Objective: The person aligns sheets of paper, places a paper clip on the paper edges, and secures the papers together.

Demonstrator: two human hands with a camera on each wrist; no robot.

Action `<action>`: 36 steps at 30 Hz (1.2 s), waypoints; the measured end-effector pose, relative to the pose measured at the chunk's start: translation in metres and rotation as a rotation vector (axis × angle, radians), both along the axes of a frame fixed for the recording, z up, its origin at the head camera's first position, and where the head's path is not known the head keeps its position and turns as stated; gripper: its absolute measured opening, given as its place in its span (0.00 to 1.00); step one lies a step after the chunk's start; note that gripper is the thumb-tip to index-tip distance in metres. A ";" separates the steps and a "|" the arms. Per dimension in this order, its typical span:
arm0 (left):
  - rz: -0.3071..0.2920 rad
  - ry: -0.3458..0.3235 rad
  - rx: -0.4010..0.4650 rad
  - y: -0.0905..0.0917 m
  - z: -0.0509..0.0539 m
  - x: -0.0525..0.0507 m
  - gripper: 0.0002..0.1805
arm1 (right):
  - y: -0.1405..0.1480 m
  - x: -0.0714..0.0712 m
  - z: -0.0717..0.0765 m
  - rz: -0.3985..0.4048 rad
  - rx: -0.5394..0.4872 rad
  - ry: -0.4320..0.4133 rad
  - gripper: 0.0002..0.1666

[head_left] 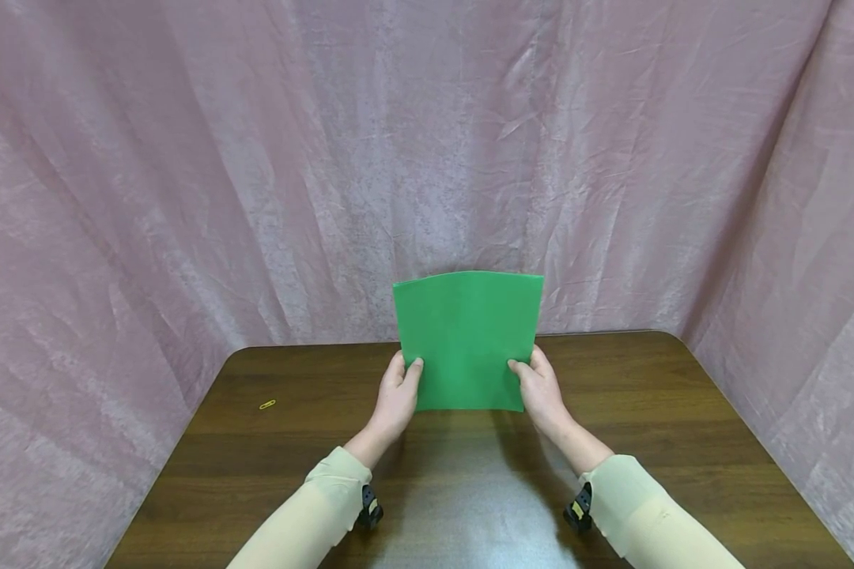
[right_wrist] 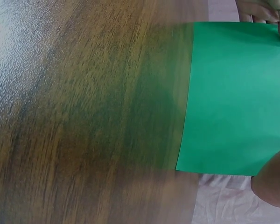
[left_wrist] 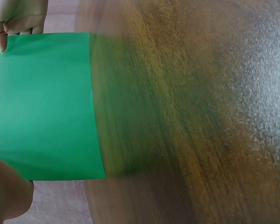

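Above wood-grain tabletop point(head_left: 633, 442), pinches green paper point(head_left: 470, 340) by both sides with left hand point(head_left: 396, 397) and right hand point(head_left: 538, 393), risking creases if squeezed inward.

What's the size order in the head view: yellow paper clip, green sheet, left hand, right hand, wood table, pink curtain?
1. Pink curtain
2. Wood table
3. Green sheet
4. Left hand and right hand: look alike, not ranked
5. Yellow paper clip
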State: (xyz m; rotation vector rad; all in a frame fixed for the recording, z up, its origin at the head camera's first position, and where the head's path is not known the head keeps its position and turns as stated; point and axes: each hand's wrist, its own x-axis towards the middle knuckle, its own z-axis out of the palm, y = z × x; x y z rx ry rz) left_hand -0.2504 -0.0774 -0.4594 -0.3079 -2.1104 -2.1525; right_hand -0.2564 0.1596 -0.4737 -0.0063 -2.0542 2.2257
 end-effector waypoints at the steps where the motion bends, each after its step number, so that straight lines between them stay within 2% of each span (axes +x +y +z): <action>1: 0.001 0.004 0.000 0.000 -0.001 0.000 0.13 | 0.000 0.000 0.000 -0.001 0.000 -0.001 0.20; 8: -0.001 0.010 0.021 0.001 -0.003 -0.002 0.13 | -0.002 0.002 0.001 -0.014 0.014 -0.001 0.21; 15: -0.024 -0.014 0.060 -0.001 -0.025 -0.017 0.15 | -0.001 0.001 0.000 -0.002 0.029 0.019 0.20; 17: -0.023 -0.011 0.047 -0.002 -0.026 -0.019 0.15 | -0.001 0.001 0.000 -0.002 0.040 0.028 0.19; 23: -0.020 0.016 -0.062 -0.010 -0.024 -0.022 0.15 | 0.003 0.004 0.005 -0.023 0.096 0.069 0.16; 28: -0.088 -0.005 -0.097 -0.019 -0.018 -0.019 0.15 | 0.009 0.009 0.013 0.015 0.127 0.072 0.17; 36: -0.237 -0.115 -0.074 -0.034 -0.013 -0.013 0.23 | 0.022 0.019 0.018 0.150 0.136 0.004 0.21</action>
